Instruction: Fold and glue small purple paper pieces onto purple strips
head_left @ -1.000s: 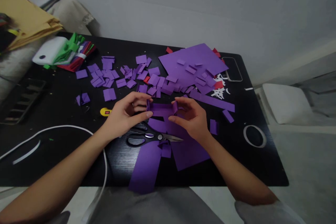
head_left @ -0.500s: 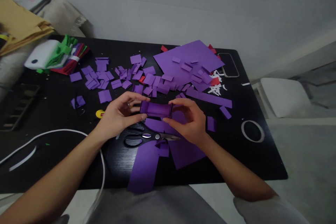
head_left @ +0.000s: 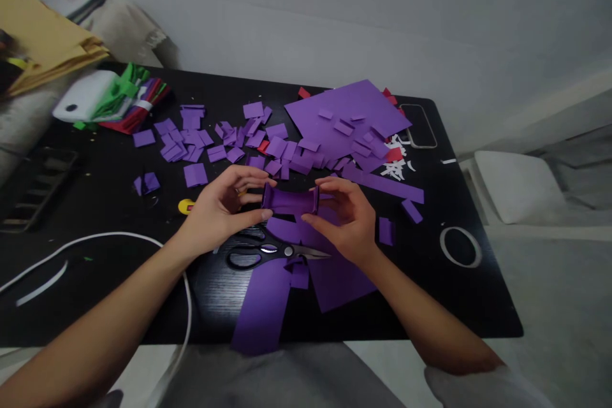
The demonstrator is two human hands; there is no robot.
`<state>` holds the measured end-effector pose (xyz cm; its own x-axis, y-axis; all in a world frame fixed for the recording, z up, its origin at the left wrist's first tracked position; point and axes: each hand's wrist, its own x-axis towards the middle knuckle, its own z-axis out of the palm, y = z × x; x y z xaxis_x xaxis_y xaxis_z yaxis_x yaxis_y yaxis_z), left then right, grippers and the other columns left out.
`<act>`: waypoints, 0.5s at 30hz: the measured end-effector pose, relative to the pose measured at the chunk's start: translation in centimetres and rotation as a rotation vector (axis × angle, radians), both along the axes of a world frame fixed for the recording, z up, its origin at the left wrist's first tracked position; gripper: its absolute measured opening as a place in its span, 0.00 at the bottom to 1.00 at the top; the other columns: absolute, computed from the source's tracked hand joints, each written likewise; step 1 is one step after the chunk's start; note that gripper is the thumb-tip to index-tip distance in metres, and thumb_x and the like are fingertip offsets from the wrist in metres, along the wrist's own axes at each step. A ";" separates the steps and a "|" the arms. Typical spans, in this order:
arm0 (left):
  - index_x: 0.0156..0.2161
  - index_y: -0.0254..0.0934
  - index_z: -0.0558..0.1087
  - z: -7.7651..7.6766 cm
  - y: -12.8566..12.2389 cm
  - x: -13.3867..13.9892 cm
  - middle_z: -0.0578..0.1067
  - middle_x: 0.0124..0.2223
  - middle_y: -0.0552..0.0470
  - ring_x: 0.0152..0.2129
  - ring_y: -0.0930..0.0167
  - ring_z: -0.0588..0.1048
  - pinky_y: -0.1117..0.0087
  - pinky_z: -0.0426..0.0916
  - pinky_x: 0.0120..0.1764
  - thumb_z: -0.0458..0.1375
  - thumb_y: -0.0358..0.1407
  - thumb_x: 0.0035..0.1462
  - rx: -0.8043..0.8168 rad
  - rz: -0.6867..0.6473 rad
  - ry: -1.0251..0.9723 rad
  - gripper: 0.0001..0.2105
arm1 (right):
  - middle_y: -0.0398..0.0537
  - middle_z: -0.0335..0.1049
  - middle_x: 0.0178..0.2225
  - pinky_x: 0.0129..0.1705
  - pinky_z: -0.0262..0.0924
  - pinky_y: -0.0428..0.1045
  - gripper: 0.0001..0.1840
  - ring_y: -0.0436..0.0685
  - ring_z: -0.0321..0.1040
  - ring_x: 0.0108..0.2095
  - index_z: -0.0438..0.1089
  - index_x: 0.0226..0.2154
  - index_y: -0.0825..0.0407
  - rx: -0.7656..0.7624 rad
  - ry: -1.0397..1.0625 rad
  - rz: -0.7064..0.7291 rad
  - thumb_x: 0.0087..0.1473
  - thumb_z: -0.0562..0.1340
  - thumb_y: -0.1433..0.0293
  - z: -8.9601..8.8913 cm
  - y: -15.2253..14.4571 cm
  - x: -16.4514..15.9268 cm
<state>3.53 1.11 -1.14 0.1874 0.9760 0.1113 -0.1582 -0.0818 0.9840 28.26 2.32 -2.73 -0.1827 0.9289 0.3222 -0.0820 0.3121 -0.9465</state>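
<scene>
The left hand (head_left: pixel 220 209) and the right hand (head_left: pixel 345 217) hold a folded purple paper strip (head_left: pixel 290 200) between them, just above the black table (head_left: pixel 119 204); the strip sits at the centre of the view, its two ends bent upward. The left hand's thumb and fingers are clamped on the strip's 9 o'clock end; the right hand's thumb and fingers are clamped on its 3 o'clock end; both hands grip from the sides, palms turned toward each other.

At 6 o'clock from the strip, black-handled scissors (head_left: pixel 268 250) lie flat on the table, blades pointing toward 3 o'clock, resting partly on larger purple paper offcuts (head_left: pixel 335 277); a long purple band (head_left: pixel 261 309) runs from the scissors toward the table's near edge and overhangs it.

At 12 o'clock from the hands, many small purple paper rectangles (head_left: pixel 191 137) lie scattered; at 1 o'clock, a large purple sheet (head_left: pixel 344 116) carries further small pieces; a long purple strip on the table (head_left: pixel 385 183) lies at 3 o'clock from the hands, with red scraps (head_left: pixel 396 154) near it.

At 10 o'clock, a bundle of coloured paper (head_left: pixel 136 99) lies beside a white object (head_left: pixel 81 99); a white cable (head_left: pixel 95 239) curves across the table at 8 o'clock; a roll of clear tape (head_left: pixel 459 246) lies at 3 o'clock, well apart from the hands.
</scene>
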 end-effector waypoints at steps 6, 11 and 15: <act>0.53 0.39 0.75 0.0 -0.1 0.1 0.80 0.53 0.46 0.51 0.66 0.80 0.66 0.80 0.53 0.73 0.26 0.52 0.012 -0.002 -0.001 0.24 | 0.49 0.69 0.54 0.50 0.80 0.56 0.24 0.58 0.76 0.50 0.73 0.46 0.44 -0.039 -0.004 -0.002 0.48 0.79 0.69 -0.3 0.0 0.0; 0.51 0.39 0.75 0.1 -0.3 0.4 0.79 0.52 0.47 0.50 0.67 0.81 0.63 0.79 0.55 0.73 0.27 0.53 0.047 0.023 0.036 0.22 | 0.52 0.70 0.56 0.56 0.77 0.60 0.18 0.61 0.76 0.54 0.76 0.43 0.45 -0.112 -0.027 0.080 0.52 0.77 0.62 -0.2 0.2 0.2; 0.51 0.38 0.75 -0.2 -0.5 0.7 0.79 0.51 0.47 0.51 0.66 0.80 0.61 0.76 0.59 0.73 0.28 0.53 0.129 0.067 0.132 0.21 | 0.52 0.75 0.54 0.59 0.73 0.60 0.12 0.62 0.76 0.56 0.78 0.40 0.46 -0.277 0.000 0.144 0.57 0.73 0.58 -0.2 0.6 0.3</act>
<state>4.18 0.57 -1.32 0.1437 0.9660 0.2147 -0.0189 -0.2142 0.9766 28.56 2.90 -2.89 -0.3191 0.9458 0.0607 -0.1070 0.0277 -0.9939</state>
